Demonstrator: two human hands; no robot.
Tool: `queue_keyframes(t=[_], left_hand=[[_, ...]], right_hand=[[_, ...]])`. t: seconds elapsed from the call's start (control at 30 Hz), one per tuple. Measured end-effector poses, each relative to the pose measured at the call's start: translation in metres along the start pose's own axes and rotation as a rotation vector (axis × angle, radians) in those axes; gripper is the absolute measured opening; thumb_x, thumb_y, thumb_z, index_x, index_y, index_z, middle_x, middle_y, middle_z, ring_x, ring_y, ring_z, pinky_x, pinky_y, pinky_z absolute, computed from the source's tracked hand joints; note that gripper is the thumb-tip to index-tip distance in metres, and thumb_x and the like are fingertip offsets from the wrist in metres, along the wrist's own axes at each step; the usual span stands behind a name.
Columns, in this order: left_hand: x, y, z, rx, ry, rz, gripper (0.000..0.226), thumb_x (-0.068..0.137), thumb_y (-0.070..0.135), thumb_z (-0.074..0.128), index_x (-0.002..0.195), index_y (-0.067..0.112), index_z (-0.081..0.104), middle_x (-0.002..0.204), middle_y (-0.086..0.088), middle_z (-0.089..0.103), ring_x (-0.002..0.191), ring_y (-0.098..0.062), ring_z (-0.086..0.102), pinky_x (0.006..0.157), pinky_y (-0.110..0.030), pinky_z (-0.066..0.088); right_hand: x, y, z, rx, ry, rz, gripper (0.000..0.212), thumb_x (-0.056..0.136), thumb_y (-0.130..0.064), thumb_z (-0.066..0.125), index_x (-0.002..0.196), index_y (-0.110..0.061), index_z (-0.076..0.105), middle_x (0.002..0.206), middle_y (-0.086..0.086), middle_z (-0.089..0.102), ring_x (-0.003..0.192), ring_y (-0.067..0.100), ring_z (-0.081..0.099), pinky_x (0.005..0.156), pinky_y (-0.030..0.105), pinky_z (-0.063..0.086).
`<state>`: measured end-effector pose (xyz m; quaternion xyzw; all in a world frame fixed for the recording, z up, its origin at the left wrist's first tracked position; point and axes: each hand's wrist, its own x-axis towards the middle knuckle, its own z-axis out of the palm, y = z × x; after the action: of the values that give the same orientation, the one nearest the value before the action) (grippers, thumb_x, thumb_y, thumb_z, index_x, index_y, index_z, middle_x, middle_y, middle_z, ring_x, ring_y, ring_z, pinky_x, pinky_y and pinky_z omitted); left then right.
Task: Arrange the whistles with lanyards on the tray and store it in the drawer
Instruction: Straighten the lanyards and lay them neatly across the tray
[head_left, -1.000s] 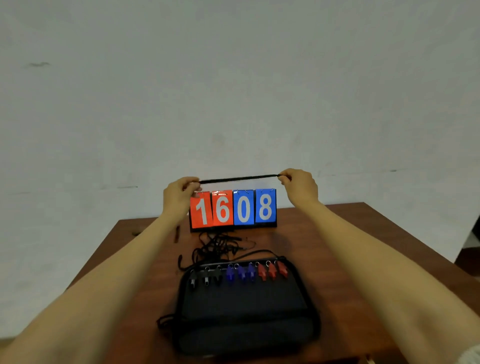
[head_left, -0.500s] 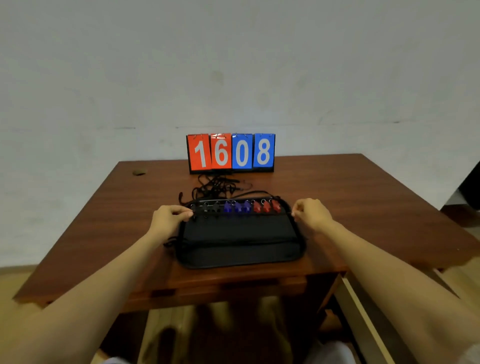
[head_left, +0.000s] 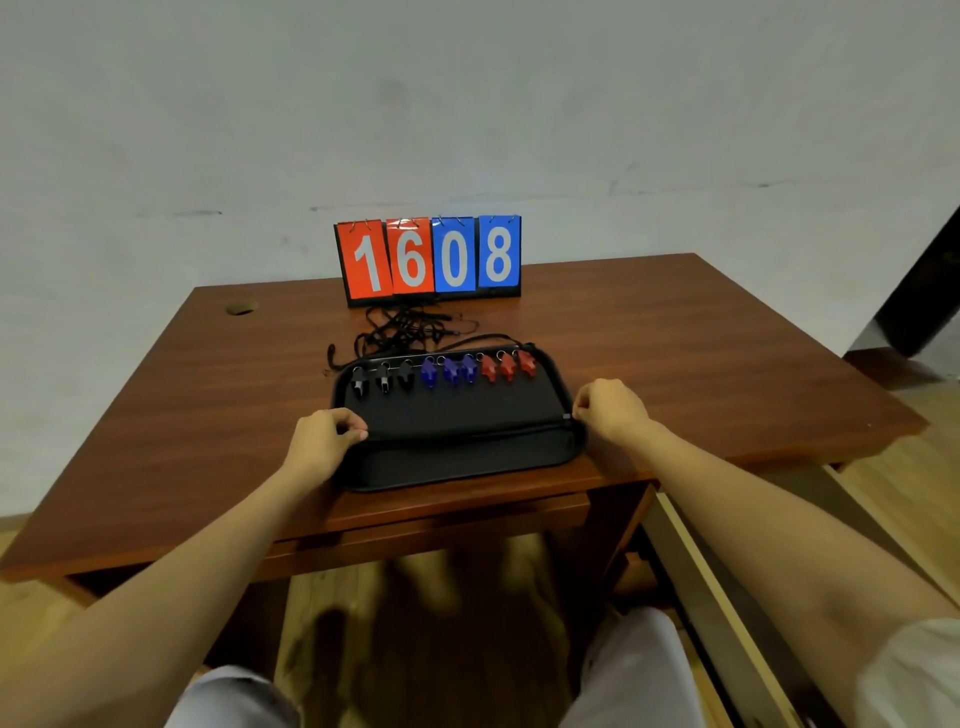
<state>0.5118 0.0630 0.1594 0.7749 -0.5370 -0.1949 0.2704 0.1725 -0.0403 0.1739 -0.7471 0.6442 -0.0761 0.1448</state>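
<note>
A black tray (head_left: 457, 415) lies on the wooden surface (head_left: 701, 364), long axis left to right, near the front edge. Nine whistles (head_left: 452, 370) line its far side: three black, three blue, three red, mouthpieces pointing near; their lanyards (head_left: 400, 332) tangle behind. The left hand (head_left: 324, 436) and right hand (head_left: 613, 408) pinch a taut lanyard across the tray.
</note>
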Motion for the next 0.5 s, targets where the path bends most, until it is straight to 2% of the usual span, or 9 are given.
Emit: queue_keyframes(t=[0.27,0.4,0.5], left_hand=[[0.002,-0.01,0.009,0.075,-0.013,0.041,0.003,0.086,0.015,0.067,0.084,0.017,0.068,0.106,-0.007,0.067,0.114,-0.03,0.054,0.098,-0.044,0.043],[0.003,-0.013,0.011,0.199,0.024,0.037,0.003,0.085,0.024,0.068,0.087,0.024,0.07,0.111,-0.002,0.063,0.117,-0.028,0.049,0.095,-0.043,0.033],[0.003,-0.014,0.012,0.255,0.018,0.051,0.007,0.083,0.029,0.069,0.089,0.027,0.07,0.117,0.001,0.062,0.121,-0.026,0.045,0.094,-0.041,0.028]], right_hand=[[-0.003,0.003,0.008,-0.028,0.006,-0.022,0.017,0.092,-0.013,0.055,0.096,-0.008,0.071,0.098,0.013,0.071,0.091,0.028,0.065,0.07,0.034,0.049],[-0.005,0.004,0.011,-0.039,0.018,-0.042,0.017,0.092,-0.013,0.054,0.098,-0.008,0.07,0.1,0.012,0.07,0.092,0.028,0.065,0.074,0.035,0.051],[-0.005,0.004,0.01,-0.084,0.038,-0.036,0.017,0.091,-0.016,0.055,0.1,-0.014,0.069,0.106,0.009,0.069,0.101,0.028,0.061,0.086,0.039,0.05]])
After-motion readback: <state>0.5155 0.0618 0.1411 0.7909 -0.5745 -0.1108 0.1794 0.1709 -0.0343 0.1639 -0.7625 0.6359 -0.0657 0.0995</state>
